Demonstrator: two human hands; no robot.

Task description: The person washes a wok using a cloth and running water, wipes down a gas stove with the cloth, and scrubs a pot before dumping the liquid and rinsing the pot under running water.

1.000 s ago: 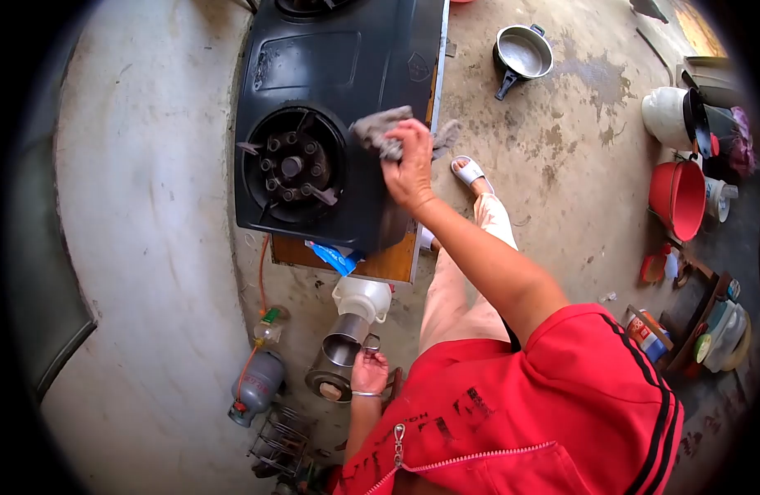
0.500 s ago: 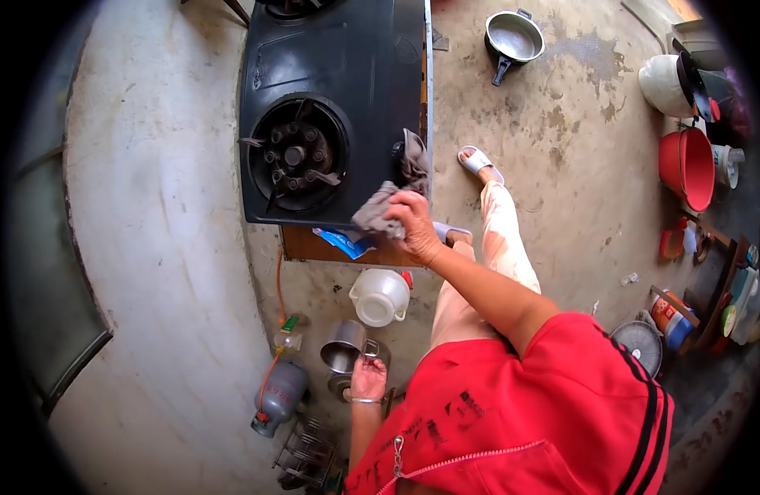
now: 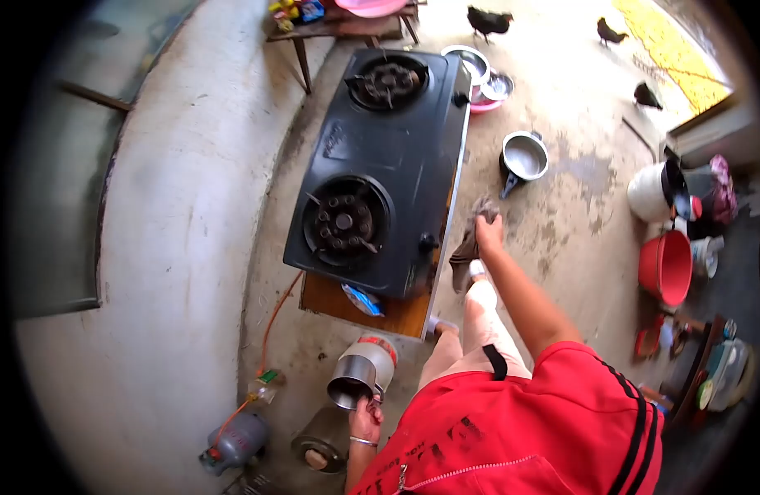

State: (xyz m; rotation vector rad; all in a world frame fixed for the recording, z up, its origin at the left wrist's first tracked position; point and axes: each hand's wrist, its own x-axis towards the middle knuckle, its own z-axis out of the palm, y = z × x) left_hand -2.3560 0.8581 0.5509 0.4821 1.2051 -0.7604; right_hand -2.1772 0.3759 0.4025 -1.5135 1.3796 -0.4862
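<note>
My left hand (image 3: 366,419) is closed at the handle of a shiny metal mug (image 3: 347,370), whose open mouth faces down and to the left. Behind that mug stands a white tub with a red rim (image 3: 380,351). My right hand (image 3: 489,234) grips a crumpled grey-brown rag (image 3: 463,257), which hangs in the air to the right of the stove's front side. The black two-burner gas stove (image 3: 367,157) sits on a wooden stand (image 3: 322,299), and neither hand touches it.
A blue packet (image 3: 362,300) lies on the stand's ledge. A grey gas cylinder (image 3: 238,441) is at lower left. A pressure cooker pot (image 3: 524,157) rests on the floor, with a red bucket (image 3: 666,268) farther right. Dark chickens (image 3: 489,22) walk at the back.
My right hand has carried the rag off the stove's corner and out to the right. The metal mug has been raised in front of the white tub. The view now reaches farther back.
</note>
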